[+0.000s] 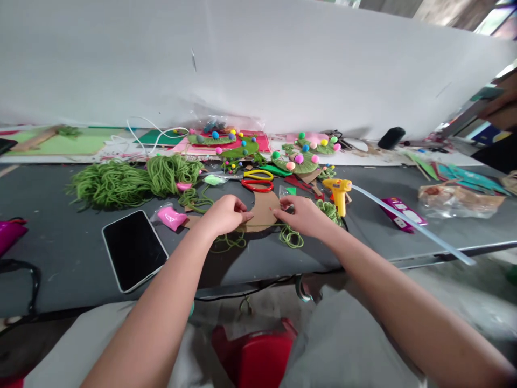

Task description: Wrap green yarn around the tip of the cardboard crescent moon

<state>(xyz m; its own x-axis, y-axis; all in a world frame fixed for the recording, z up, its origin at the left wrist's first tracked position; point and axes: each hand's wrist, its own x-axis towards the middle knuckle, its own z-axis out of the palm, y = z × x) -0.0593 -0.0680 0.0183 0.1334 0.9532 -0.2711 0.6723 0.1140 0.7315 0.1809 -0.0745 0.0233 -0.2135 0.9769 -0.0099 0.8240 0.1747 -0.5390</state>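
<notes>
Grey tabletop (pixel 72 242) under curved cardboard (pixel 263 210)

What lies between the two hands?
In the head view, a curved piece of cardboard, crossed by a green yarn strand, lies between the left hand and the right hand.

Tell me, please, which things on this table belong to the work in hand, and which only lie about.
Likely in the work:
cardboard piece, between left hand and right hand
green yarn
scissors
yellow glue gun

Probably lying about:
phone or tablet
purple packet at right
</notes>
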